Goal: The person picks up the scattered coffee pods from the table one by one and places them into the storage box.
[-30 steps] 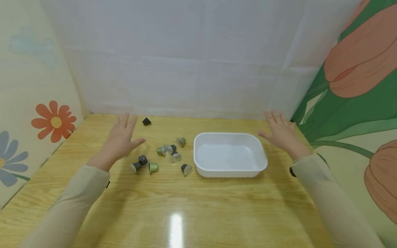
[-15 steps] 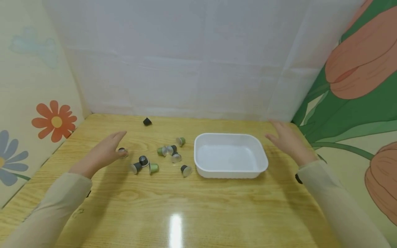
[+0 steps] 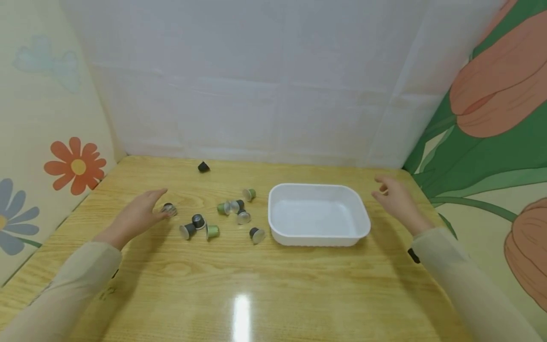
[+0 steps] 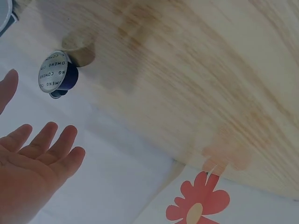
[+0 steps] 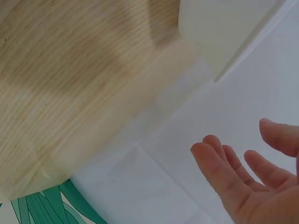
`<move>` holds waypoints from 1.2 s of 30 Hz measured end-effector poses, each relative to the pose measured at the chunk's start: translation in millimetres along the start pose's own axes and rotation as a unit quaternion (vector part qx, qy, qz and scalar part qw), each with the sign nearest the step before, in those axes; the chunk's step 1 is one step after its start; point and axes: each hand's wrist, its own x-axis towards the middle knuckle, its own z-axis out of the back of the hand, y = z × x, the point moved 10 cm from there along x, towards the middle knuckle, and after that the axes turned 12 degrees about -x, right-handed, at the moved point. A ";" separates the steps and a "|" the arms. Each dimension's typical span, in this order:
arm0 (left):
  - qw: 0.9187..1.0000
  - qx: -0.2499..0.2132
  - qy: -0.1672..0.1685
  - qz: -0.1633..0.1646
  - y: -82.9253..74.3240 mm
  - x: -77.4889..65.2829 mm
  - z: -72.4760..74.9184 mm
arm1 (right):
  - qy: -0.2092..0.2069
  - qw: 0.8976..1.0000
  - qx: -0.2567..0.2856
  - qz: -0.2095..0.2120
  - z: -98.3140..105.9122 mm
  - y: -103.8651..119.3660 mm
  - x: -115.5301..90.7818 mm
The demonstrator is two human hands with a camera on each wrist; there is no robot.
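In the head view my left hand is over the left side of the table, fingers and thumb apart. A coffee capsule with a silvery lid lies right at its thumb. The left wrist view shows a dark blue capsule with a printed pale lid, apart from the relaxed fingers. My right hand hovers to the right of a white plastic tub, fingers loosely bent, holding nothing. The right wrist view has the tub's wall above the spread thumb and fingers.
Several dark and green capsules lie between my left hand and the tub, among them a green one and a dark one. Another black capsule lies by the back edge. A white sheet hangs behind the wooden table.
My left hand has drawn back and to the left, and the capsule at its thumb has come into sight. The right hand has shifted slightly right and nearer, its fingers now more bent.
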 end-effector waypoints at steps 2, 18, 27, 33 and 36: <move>1.000 -0.006 0.002 0.007 3.7 1.1 -1.1 | -0.001 1.000 0.005 -0.006 -1.1 -2.3 -1.0; 0.998 -0.050 0.018 0.033 29.8 8.9 -8.7 | 0.125 0.969 0.186 -0.108 -40.5 -29.7 -7.5; 0.998 -0.052 0.022 0.014 31.3 13.5 -13.9 | 0.188 0.929 0.282 -0.147 -63.9 -34.7 -13.1; 0.997 -0.071 0.020 0.009 32.4 16.6 -14.8 | 0.212 0.904 0.334 -0.161 -75.0 -37.5 -13.5; 0.997 -0.076 0.017 0.000 32.0 17.2 -14.7 | 0.221 0.895 0.349 -0.166 -79.4 -39.6 -12.9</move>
